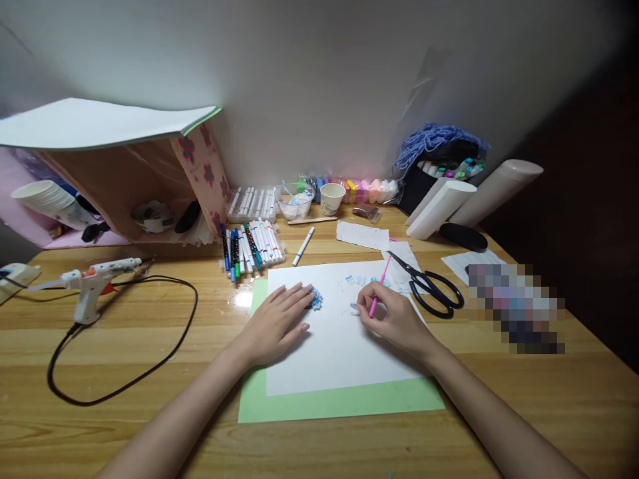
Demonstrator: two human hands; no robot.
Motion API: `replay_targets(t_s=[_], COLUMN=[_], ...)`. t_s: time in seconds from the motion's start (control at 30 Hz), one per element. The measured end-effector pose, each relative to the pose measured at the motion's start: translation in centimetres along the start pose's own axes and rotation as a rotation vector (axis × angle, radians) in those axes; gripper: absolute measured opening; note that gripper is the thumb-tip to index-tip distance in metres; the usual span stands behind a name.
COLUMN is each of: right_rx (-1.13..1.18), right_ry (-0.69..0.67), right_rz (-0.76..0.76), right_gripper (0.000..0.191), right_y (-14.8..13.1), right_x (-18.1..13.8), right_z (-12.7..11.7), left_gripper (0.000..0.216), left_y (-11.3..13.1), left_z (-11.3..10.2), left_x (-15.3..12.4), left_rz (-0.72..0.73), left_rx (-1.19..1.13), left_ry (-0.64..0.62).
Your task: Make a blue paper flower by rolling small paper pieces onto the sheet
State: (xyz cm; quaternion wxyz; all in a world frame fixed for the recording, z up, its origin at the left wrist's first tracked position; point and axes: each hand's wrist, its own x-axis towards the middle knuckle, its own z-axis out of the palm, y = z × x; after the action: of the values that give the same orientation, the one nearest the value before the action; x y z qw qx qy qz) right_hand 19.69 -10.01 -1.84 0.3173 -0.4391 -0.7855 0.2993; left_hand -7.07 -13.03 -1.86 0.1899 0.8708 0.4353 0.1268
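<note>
My left hand (279,319) lies flat and open on a white sheet (339,352), fingertips touching a small blue crumpled clump (316,299). That sheet rests on a green sheet (344,402) on the wooden desk (150,372). My right hand (394,319) is closed around a thin pink stick (379,286), its lower tip against a small pale piece (355,307) on the white sheet. Small blue scraps (357,280) lie near the sheet's far edge.
Black scissors (432,286) lie right of the sheet. A glue gun (92,279) with a black cord (124,339) sits at left. Markers (249,243), a paper cup (332,197), a plastic bowl (295,203), clay pieces (369,189) and white rolls (449,203) line the back.
</note>
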Motion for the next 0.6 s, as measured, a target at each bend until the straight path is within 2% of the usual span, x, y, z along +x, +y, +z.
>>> replay_targets(t_s=[0.1, 0.17, 0.3, 0.47, 0.6], right_rx=[0.17, 0.351, 0.661, 0.748, 0.745], right_ry=[0.06, 0.101, 0.085, 0.004, 0.035], right_rz=[0.059, 0.117, 0.213, 0.21, 0.208], right_gripper=[0.02, 0.022, 0.031, 0.032, 0.031], right_y=[0.1, -0.2, -1.7, -3.4, -3.6], right_x=[0.1, 0.1, 0.0, -0.6, -0.8], right_z=[0.8, 1.6, 3.6, 5.4, 5.8], left_gripper=[0.057, 0.053, 0.028, 0.023, 0.023], left_y=[0.1, 0.5, 2.7, 4.9, 4.8], left_z=[-0.1, 0.0, 0.5, 1.2, 1.5], left_x=[-0.2, -0.4, -0.4, -0.2, -0.1], left_rz=[0.009, 0.005, -0.158, -0.353, -0.4], left_rx=[-0.007, -0.041, -0.285, -0.652, -0.741], left_ry=[0.018, 0.081, 0.261, 0.26, 0.258])
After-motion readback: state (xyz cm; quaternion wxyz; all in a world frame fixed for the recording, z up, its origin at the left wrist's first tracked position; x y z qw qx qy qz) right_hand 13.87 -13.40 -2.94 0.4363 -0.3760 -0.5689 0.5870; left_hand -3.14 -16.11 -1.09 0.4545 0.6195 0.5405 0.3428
